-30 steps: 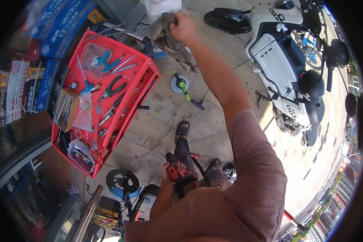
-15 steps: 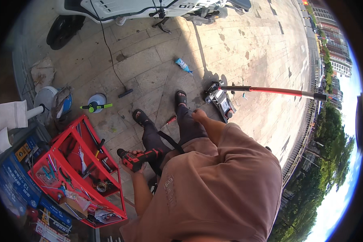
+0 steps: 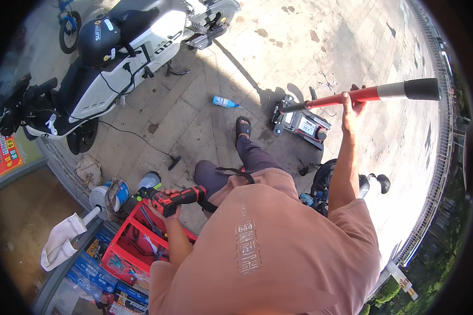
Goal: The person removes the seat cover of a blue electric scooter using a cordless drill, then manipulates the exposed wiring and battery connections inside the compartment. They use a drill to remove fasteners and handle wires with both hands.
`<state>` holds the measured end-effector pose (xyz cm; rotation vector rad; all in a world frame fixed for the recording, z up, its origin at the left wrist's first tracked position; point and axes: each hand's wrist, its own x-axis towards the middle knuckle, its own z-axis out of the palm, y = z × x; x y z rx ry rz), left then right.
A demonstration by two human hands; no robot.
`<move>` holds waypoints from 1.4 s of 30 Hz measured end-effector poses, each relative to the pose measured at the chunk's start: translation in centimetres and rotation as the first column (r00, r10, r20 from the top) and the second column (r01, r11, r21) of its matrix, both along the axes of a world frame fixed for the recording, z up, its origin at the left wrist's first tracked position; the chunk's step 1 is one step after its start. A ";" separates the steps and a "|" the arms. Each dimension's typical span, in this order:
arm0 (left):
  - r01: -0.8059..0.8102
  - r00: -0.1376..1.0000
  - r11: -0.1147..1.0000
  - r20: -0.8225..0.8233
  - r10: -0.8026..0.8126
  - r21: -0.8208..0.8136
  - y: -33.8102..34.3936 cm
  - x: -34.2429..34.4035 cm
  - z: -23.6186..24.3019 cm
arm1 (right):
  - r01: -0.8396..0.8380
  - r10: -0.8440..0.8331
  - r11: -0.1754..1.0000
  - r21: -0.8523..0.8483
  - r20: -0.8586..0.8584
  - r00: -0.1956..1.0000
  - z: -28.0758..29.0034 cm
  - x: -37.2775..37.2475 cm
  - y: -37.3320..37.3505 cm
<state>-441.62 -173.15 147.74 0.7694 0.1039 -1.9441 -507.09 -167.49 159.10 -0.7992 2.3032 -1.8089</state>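
On the paving (image 3: 197, 128) stands the floor jack (image 3: 293, 119), likely heavy and rigid; its long red handle (image 3: 374, 94) looks stiff, best held toward the black outer end, and the right hand (image 3: 353, 109) wraps it partway along. The left hand (image 3: 170, 216) grips the smaller power drill (image 3: 169, 203), probably dense, around its body

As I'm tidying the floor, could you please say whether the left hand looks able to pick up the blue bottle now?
Probably not: the left hand holds the red drill, and the blue bottle lies well ahead on the paving.
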 end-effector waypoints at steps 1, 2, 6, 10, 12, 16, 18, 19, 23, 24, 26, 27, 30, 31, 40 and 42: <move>0.018 1.000 1.000 -0.015 -0.018 0.010 -0.4 -1.8 0.9 | -0.036 0.045 0.994 -0.105 0.084 0.995 1.0 -0.3 -0.3; 0.032 0.998 0.999 -0.055 -0.033 -0.029 -1.5 -4.2 0.8 | -0.035 0.054 0.982 -0.187 0.097 0.994 1.9 -0.9 -0.9; 0.143 0.989 0.990 -0.028 -0.143 -0.020 -5.9 -12.2 1.7 | -0.089 0.103 0.970 -0.227 0.050 0.993 3.9 -2.6 -1.9; 0.296 0.955 0.954 -0.010 -0.296 -0.042 -10.4 -16.9 3.1 | -0.106 0.131 0.977 -0.187 0.128 0.983 4.9 -3.1 -1.9; 0.354 0.935 0.934 -0.019 -0.355 -0.051 -12.1 -18.3 3.7 | -0.127 0.137 0.971 -0.202 0.038 0.990 5.2 -2.8 -2.1; 0.403 0.915 0.913 0.000 -0.404 -0.062 -13.7 -18.8 4.5 | -0.080 0.084 0.974 -0.212 0.008 0.996 6.0 -0.2 -3.7; 0.414 0.910 0.909 0.030 -0.413 -0.048 -14.1 -18.1 4.7 | -0.097 0.100 0.994 -0.051 0.050 0.994 6.6 2.0 -5.0; 0.408 0.913 0.912 0.045 -0.406 -0.042 -14.4 -17.7 4.6 | -0.116 0.112 0.992 0.047 0.071 0.991 6.8 2.8 -6.1; 0.373 0.927 0.927 0.054 -0.372 -0.019 -15.2 -13.5 4.8 | -0.238 0.240 0.970 -0.056 0.030 0.970 6.5 9.0 -11.2; 0.351 0.935 0.936 0.046 -0.351 -0.011 -15.5 -12.1 4.9 | -0.311 0.313 0.949 -0.047 0.038 0.949 6.2 10.6 -12.6; 0.350 0.935 0.936 0.073 -0.347 -0.039 -15.5 -8.6 5.3 | -0.398 0.398 0.917 0.006 0.035 0.917 5.6 14.2 -14.7; 0.365 0.931 0.926 0.057 -0.361 -0.095 -15.5 -6.7 5.4 | -0.419 0.419 0.907 0.034 0.013 0.908 5.3 16.2 -15.7; 0.376 0.927 0.921 0.033 -0.375 -0.105 -15.6 0.3 5.9 | -0.391 0.394 0.902 0.181 0.017 0.919 4.6 21.9 -18.3; 0.390 0.921 0.915 0.046 -0.387 -0.108 -15.8 2.7 6.2 | -0.412 0.415 0.891 0.190 0.027 0.909 4.5 23.9 -18.6; 0.424 0.891 0.904 0.210 -0.403 -0.062 -16.6 19.7 9.5 | -0.529 0.537 0.831 0.170 0.000 0.844 5.5 39.4 -22.8; 0.455 0.865 0.890 0.256 -0.432 -0.036 -16.1 21.0 10.0 | -0.583 0.582 0.800 0.140 0.049 0.811 6.5 41.9 -23.2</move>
